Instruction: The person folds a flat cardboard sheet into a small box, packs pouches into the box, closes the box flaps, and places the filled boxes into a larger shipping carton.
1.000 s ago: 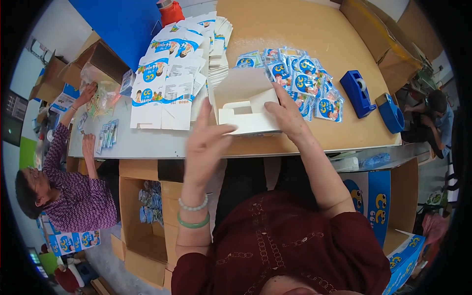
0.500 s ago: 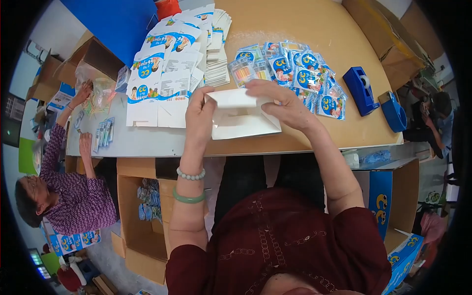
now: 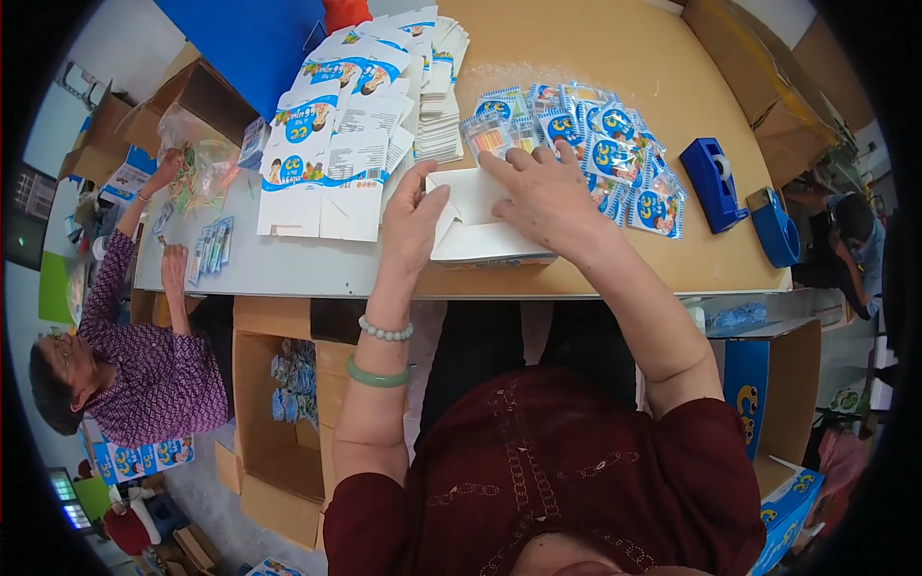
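Observation:
Near the table's front edge, a small carton box (image 3: 477,242) stands with its open top facing up and its white inside showing. My left hand (image 3: 411,226) is closed around its left end, thumb by the rim. Over the right and far part of the box lies my right hand (image 3: 552,206), its thumb dipping inside and its bent fingers across the far wall. Some of that hand's fingertips are hidden. Just beyond it is a heap of small clear-and-blue packets (image 3: 615,154), some showing coloured sticks. Flat, unfolded printed cartons (image 3: 331,163) are piled at the left.
A blue tape dispenser (image 3: 713,187) and a second blue dispenser (image 3: 773,228) stand at the right. Left, another person (image 3: 158,384) handles thin packets (image 3: 211,252) on the table. Below the edge are an open cardboard box (image 3: 279,461) and another (image 3: 788,394).
My right hand has shifted from pinching the box's far flap to lying over the box with its thumb inside. The box has tilted, so its opening faces up more and its printed front shows.

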A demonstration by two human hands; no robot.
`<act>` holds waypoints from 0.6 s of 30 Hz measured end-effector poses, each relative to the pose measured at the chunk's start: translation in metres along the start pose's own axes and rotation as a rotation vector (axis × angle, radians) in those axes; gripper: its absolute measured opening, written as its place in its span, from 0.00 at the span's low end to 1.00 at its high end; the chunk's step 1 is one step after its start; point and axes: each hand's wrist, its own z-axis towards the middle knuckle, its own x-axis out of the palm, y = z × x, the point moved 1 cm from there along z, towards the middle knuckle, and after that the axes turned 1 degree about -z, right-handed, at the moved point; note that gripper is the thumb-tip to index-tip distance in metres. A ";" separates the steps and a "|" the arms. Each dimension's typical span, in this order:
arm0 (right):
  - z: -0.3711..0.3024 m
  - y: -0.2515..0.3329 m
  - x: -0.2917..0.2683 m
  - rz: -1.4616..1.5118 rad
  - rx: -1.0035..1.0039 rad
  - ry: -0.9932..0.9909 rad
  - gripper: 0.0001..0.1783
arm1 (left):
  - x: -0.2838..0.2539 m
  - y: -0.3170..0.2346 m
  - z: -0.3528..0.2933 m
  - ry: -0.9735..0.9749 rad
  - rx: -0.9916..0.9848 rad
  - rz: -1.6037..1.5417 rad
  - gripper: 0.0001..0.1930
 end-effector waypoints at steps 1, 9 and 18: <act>-0.001 -0.001 0.000 -0.003 -0.003 0.001 0.34 | 0.001 0.000 -0.002 -0.033 0.013 0.009 0.17; -0.016 -0.028 -0.006 0.483 -0.148 0.166 0.31 | -0.001 0.004 -0.016 0.024 -0.078 -0.076 0.17; -0.128 -0.028 -0.002 1.529 0.641 0.363 0.35 | 0.011 -0.008 -0.082 0.059 0.090 0.042 0.20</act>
